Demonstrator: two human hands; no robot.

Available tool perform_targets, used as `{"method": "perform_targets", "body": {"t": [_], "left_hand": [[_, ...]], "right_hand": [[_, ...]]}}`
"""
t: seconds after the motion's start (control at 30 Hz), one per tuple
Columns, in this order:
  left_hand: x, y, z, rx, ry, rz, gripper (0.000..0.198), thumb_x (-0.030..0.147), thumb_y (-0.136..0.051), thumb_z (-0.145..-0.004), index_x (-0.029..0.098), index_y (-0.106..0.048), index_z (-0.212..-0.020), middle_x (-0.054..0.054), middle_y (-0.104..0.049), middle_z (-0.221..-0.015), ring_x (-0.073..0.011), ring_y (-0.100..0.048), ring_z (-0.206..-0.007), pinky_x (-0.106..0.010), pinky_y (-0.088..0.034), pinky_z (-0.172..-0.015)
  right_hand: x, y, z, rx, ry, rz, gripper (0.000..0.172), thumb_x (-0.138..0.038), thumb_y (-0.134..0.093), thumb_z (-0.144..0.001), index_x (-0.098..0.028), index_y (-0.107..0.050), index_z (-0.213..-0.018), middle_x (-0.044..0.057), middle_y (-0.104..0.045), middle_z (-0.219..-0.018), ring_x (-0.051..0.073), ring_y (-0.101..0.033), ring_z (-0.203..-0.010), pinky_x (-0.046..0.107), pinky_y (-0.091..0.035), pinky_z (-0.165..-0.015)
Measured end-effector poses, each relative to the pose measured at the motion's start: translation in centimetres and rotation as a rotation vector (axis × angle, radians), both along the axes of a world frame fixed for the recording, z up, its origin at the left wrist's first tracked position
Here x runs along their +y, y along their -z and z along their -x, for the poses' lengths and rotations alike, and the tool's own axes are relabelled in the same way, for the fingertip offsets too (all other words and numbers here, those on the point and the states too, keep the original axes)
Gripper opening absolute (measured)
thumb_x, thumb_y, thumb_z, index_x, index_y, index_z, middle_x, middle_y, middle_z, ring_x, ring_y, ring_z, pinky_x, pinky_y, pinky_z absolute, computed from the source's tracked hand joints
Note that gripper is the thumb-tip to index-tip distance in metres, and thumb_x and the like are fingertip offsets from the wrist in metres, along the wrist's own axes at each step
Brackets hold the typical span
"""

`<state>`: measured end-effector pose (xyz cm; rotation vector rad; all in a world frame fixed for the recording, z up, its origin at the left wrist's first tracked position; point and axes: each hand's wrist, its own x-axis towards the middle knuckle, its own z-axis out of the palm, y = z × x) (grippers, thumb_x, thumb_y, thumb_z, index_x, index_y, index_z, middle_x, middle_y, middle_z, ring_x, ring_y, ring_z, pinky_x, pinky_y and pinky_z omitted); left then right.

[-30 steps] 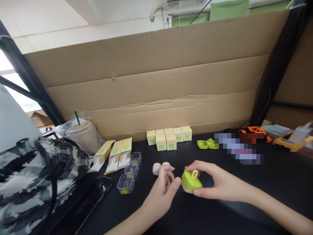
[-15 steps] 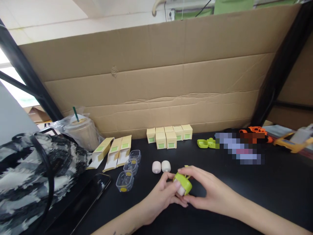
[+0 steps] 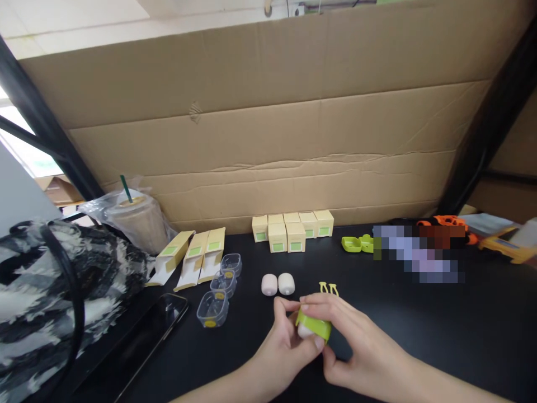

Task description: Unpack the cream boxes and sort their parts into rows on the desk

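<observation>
Both my hands grip one small lime-green case with a pale part under it, low in the middle over the black table. My left hand pinches it from the left, fingers curled. My right hand closes over its top and right side. Two yellow loop clips lie on the table just behind my hands. Two pale pink rounded pieces sit side by side a little further left.
Three clear plastic cups and three opened yellow cartons lie at left. Several small yellow boxes stand by the cardboard wall. More green case parts, an iced drink, a phone and a patterned bag are around.
My hands closed together on the green case and drew it nearer to me. The yellow loop clips that were on the case a second ago now lie on the table.
</observation>
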<state>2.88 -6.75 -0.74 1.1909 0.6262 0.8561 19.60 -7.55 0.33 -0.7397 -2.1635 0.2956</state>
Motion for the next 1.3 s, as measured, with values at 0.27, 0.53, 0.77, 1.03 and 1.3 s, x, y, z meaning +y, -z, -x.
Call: {"method": "perform_targets", "body": {"t": [0.27, 0.53, 0.77, 1.03, 1.3], "left_hand": [[-0.4, -0.4, -0.3, 0.019, -0.036, 0.011, 0.053, 0.050, -0.072, -0.071, 0.022, -0.032, -0.090, 0.002, -0.047, -0.090, -0.0089, -0.045, -0.077, -0.026, -0.037, -0.075], [-1.1, -0.5, -1.4, 0.003, -0.171, 0.103, 0.048, 0.042, -0.074, -0.072, 0.022, -0.034, -0.091, -0.001, -0.053, -0.096, -0.0151, -0.052, -0.092, -0.033, -0.038, -0.087], [-1.1, 1.2, -2.2, -0.095, -0.261, 0.060, 0.050, 0.044, -0.074, -0.071, 0.024, -0.035, -0.096, -0.002, -0.053, -0.096, -0.0158, -0.056, -0.088, -0.032, -0.043, -0.081], [-0.6, -0.1, -0.6, 0.094, -0.058, 0.000, 0.061, 0.033, -0.066, -0.079, 0.025, -0.026, -0.124, -0.006, -0.052, -0.113, -0.0166, -0.055, -0.095, -0.034, -0.041, -0.089], [-0.8, -0.8, -0.4, 0.154, -0.009, -0.180, 0.048, 0.025, -0.058, -0.080, 0.022, -0.035, -0.122, -0.002, -0.052, -0.089, -0.0156, -0.054, -0.078, -0.028, -0.045, -0.068]], "right_hand": [[0.2, 0.2, 0.1, 0.014, -0.002, -0.021, 0.065, 0.001, -0.043, -0.060, -0.023, -0.046, -0.120, 0.008, -0.063, -0.119, 0.020, -0.058, -0.114, 0.033, -0.050, -0.094], [0.3, 0.3, -0.1, 0.040, -0.011, 0.047, 0.058, 0.001, -0.043, -0.067, -0.024, -0.046, -0.119, 0.008, -0.065, -0.116, 0.019, -0.061, -0.110, 0.032, -0.050, -0.093], [0.6, -0.3, -0.5, 0.010, -0.097, -0.021, 0.061, 0.003, -0.041, -0.067, -0.024, -0.041, -0.121, 0.007, -0.064, -0.118, 0.018, -0.058, -0.115, 0.032, -0.049, -0.094], [0.1, 0.5, -0.2, 0.024, 0.017, -0.049, 0.060, -0.002, -0.043, -0.062, -0.024, -0.044, -0.118, 0.007, -0.067, -0.113, 0.022, -0.065, -0.105, 0.030, -0.054, -0.085], [-0.7, -0.6, 0.0, 0.006, -0.061, -0.066, 0.061, 0.001, -0.041, -0.063, -0.025, -0.044, -0.118, 0.004, -0.068, -0.109, 0.019, -0.063, -0.107, 0.028, -0.051, -0.089]]}}
